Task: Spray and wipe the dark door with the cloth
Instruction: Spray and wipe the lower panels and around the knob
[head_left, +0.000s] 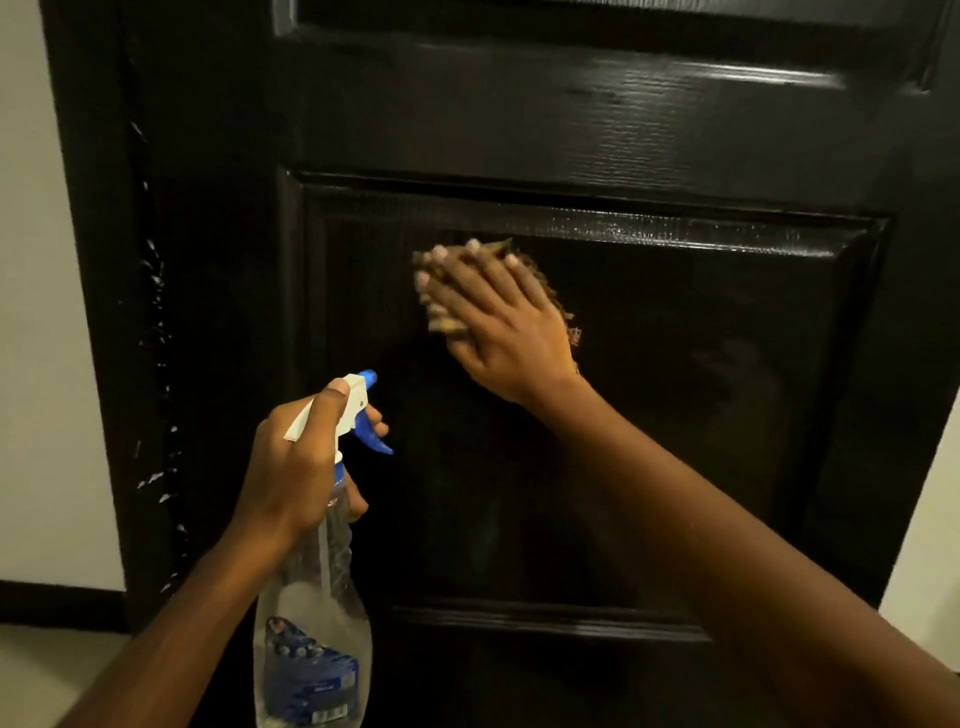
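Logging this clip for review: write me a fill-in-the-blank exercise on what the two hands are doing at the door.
1. The left hand grips a spray bottle with a ____ trigger.
2. The right hand presses the ____ against the dark door.
3. The wiping hand is placed ____ than the hand holding the bottle.

Missing words: blue; cloth; higher.

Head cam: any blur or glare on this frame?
Head view: right hand and cloth smeared by motion blur; left hand and spray bottle fairly sharp; glare streaks on the door along the upper rail and panel's top edge; lower panel dim, near black.
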